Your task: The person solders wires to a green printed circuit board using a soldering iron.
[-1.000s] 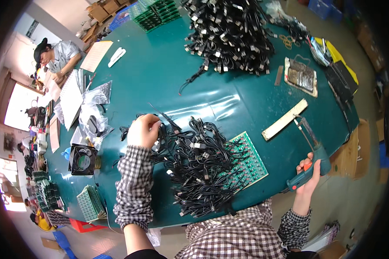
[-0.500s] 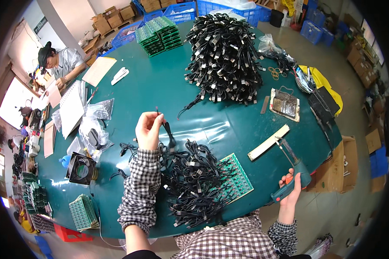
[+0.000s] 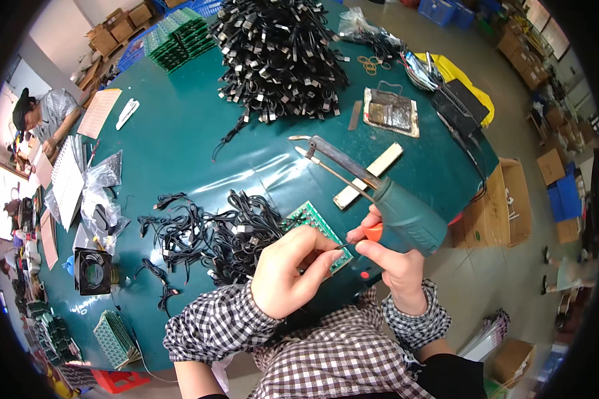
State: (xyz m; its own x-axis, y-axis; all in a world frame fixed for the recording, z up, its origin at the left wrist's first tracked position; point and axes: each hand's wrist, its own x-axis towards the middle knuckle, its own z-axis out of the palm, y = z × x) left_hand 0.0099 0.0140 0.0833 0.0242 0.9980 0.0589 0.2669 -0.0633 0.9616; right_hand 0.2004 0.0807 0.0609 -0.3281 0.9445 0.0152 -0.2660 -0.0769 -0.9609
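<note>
My left hand [image 3: 283,272] pinches the thin end of a black cable [image 3: 345,246] between thumb and forefinger. Closed round the handle of a dark green soldering gun [image 3: 409,216] with an orange trigger, my right hand [image 3: 400,271] also brings its thumb and a fingertip to that cable end. The gun's metal tip points up and left, above the table. Under and beside my left hand lies a heap of black cables [image 3: 243,233]. A green circuit board panel [image 3: 311,216] shows partly behind my fingers, some cable ends lying across it.
A tall pile of USB cables [image 3: 279,63] stands at the back. On the right are a whitish strip [image 3: 386,163], a metal-topped tray [image 3: 393,113] and a black box [image 3: 459,106]. A small fan [image 3: 93,271] and stacked boards [image 3: 115,339] stand left. Another person [image 3: 50,116] sits far left.
My left hand has moved right and nearer to me with the cable, meeting my right hand. The soldering gun has come up and inward. The whole view has shifted too.
</note>
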